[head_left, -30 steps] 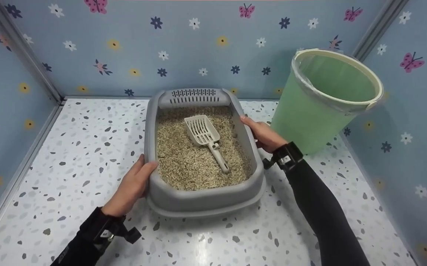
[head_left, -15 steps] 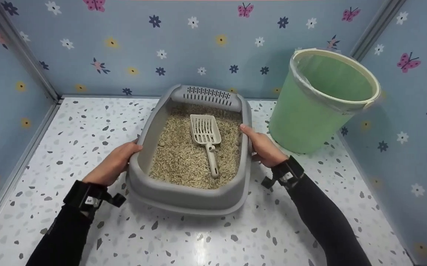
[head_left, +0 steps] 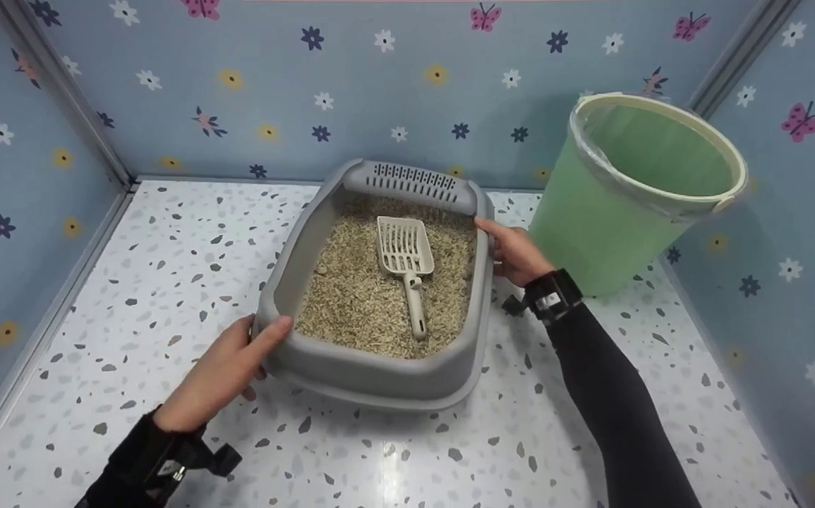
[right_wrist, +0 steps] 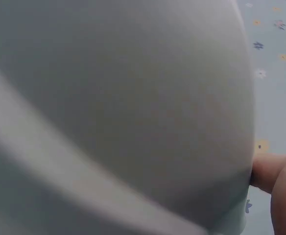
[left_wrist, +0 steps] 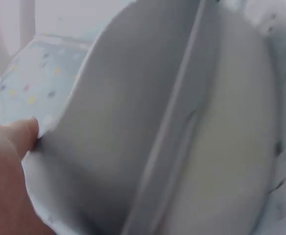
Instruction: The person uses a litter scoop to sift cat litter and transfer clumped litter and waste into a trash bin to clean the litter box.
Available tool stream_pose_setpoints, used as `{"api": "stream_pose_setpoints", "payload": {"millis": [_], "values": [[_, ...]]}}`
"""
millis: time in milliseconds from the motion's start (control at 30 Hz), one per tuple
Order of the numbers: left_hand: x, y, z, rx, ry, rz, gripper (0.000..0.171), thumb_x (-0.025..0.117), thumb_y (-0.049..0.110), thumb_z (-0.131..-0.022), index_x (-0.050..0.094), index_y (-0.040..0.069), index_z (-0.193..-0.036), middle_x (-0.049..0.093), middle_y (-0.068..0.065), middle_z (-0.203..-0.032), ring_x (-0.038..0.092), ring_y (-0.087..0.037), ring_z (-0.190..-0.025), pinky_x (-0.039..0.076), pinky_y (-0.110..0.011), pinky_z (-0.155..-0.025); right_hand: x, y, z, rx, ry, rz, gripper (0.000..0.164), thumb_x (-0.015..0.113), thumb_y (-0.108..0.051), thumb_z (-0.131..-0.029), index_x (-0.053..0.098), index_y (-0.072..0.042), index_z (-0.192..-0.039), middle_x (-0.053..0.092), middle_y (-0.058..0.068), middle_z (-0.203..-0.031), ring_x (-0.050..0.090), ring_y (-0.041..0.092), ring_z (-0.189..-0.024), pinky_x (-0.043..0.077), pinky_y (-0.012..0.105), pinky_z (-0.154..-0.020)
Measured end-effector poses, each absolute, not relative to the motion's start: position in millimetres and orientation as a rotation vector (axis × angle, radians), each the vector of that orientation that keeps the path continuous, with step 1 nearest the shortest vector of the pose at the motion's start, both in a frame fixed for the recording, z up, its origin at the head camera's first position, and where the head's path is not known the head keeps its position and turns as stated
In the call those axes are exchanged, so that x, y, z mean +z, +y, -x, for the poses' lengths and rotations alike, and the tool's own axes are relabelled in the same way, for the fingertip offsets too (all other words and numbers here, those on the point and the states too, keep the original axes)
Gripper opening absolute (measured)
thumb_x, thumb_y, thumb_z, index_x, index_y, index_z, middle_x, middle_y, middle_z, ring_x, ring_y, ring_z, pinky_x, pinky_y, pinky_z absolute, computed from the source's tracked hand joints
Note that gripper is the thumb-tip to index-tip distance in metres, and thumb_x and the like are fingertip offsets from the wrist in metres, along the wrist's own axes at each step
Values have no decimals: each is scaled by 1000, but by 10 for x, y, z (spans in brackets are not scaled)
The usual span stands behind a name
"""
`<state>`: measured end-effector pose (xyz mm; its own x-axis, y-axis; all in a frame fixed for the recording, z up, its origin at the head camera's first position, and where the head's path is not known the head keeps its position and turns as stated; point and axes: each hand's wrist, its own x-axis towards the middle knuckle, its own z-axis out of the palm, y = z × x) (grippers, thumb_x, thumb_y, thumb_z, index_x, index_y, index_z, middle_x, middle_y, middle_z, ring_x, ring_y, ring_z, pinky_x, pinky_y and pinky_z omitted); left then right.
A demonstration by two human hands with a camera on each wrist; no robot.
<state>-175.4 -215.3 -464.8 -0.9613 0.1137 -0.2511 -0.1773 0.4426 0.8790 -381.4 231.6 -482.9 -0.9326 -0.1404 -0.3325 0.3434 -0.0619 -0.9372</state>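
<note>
A grey litter box (head_left: 372,381) stands on the speckled floor, turned a little so its slotted back end points to the right. It holds tan pellet litter (head_left: 365,289). A beige slotted litter scoop (head_left: 411,275) lies on top of the litter, handle toward me. My left hand (head_left: 220,370) grips the near left corner, thumb over the rim and fingers along the outside. With my right hand (head_left: 518,252) I hold the right rim toward the back, thumb on top and fingers curled against the outer wall. Both wrist views are filled mostly by the box's blurred grey walls.
A green bin (head_left: 590,219) with a cream rim and clear liner stands at the back right, close to my right hand. Flower-patterned blue panels (head_left: 407,92) rise behind and on both sides. White speckled floor (head_left: 188,261) extends around the box.
The litter box has swung clockwise, its back end going right and its front left. My left hand moved from the left rim to the near left corner; my right hand is farther back.
</note>
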Motion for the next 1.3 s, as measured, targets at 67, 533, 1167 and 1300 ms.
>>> {"api": "stream_pose_setpoints", "payload": {"millis": [67,533,1167,1300], "values": [[-4665,-2128,1756,1549,2426,56,85,52,66,-112,46,-6,-157,61,-22,-122,60,-30,-92,62,-42,-62,-4834,2310,3816,-2075,1890,-236,40,78,-44,-105,69,-5,-108,72,2,-87,71,19,-81,65,37,-75],[-4779,-2848,2436,1693,2429,145,91,48,71,-111,47,-4,-163,57,-14,-121,59,-22,-99,61,-35,-71,-4948,2020,3157,-2182,2000,-356,52,80,-53,-101,50,-11,-95,46,-2,-72,55,14,-62,51,31,-54],[-4798,-2260,1789,1786,2246,140,64,45,60,-117,62,-1,-127,68,-16,-96,68,-26,-66,51,-32,-45,-4938,2506,3785,-1994,2306,-352,60,71,-51,-107,67,4,-131,60,4,-98,60,15,-81,57,32,-68],[-4820,-2176,1825,1871,2233,136,54,51,54,-116,69,4,-119,68,-15,-82,65,-25,-63,53,-34,-46,-4927,2528,3769,-2027,2253,-309,42,73,-45,-107,68,-4,-102,57,-1,-77,57,13,-70,47,27,-54]]}}
